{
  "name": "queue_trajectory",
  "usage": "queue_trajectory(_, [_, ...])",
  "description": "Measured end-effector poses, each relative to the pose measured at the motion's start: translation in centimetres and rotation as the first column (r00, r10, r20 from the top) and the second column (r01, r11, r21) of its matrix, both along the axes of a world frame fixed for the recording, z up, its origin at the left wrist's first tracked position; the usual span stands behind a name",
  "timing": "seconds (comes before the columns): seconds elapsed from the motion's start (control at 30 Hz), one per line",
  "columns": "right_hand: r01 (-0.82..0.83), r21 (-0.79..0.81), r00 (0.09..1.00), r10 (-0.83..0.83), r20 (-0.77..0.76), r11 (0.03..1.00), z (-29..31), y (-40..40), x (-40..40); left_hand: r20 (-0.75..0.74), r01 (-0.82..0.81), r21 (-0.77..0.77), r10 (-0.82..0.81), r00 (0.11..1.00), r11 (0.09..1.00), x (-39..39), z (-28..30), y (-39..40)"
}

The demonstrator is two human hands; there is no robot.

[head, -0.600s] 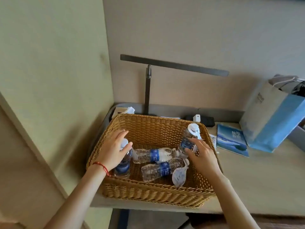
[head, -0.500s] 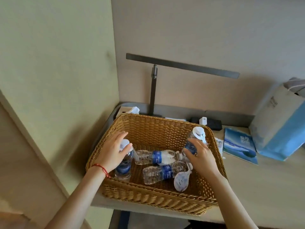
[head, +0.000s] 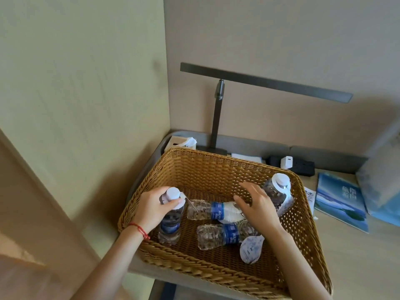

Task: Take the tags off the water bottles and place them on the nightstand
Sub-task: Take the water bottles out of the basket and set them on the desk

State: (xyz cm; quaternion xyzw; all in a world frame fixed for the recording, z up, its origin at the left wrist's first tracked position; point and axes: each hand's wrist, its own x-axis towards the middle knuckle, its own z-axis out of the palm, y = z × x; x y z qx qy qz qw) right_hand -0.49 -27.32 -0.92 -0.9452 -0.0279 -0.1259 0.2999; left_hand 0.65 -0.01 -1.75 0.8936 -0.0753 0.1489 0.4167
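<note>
Bottles first: four small water bottles in all, every one inside the wicker basket, each with a blue label and a white paper tag at the neck, so four tags as far as I can count.

Left hand is wrapped around the neck of the upright bottle in the basket's near-left corner, thumb and fingers closed just under the white cap. Its tag sits right by the fingertips. A red string bracelet is on that wrist.

Right hand is spread, fingers loose and not closed on anything, hovering over the cap end of the far lying bottle; can't tell if the fingertips actually touch it. Just past the back of that hand, a second standing bottle leans against the basket's right wall with its long tag hanging down. Below the palm lies the near lying bottle, its oval tag flopped onto the basket floor beside the right wrist.

Going outward from the hands: the basket takes up the left end of the nightstand. Behind it are one dark bar lamp, one tissue box, and one black power strip with a white charger plugged in. Off to the right of the right hand are one blue booklet and one blue and white bag.
</note>
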Motion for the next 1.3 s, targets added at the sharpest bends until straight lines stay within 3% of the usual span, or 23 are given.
queue_trajectory(0.2, [0.035, 0.029, 0.999, -0.036, 0.013, 0.999, 0.1, -0.6, -0.2, 0.048, -0.011, 0.015, 0.010, 0.999, 1.000, 0.6, 0.5, -0.4])
queue_trajectory(0.63, [0.228, 0.100, 0.957, -0.242, 0.161, 0.968, 2.9, -4.3, -1.1, 0.172, 0.211, -0.021, -0.204, 0.964, 0.977, 3.2, 4.8, -4.6])
queue_trajectory(0.9, [0.313, 0.070, 0.945, -0.318, 0.082, 0.947, 1.8, -7.5, 0.1, 0.244, 0.272, -0.037, -0.255, 0.936, 0.962, 4.2, 6.8, -8.5])
queue_trajectory(1.3, [0.349, 0.225, 0.937, -0.341, -0.077, 0.910, -0.9, -9.9, 3.3, 0.225, 0.364, -0.105, -0.334, 0.915, 0.926, 6.6, 6.5, -11.4])
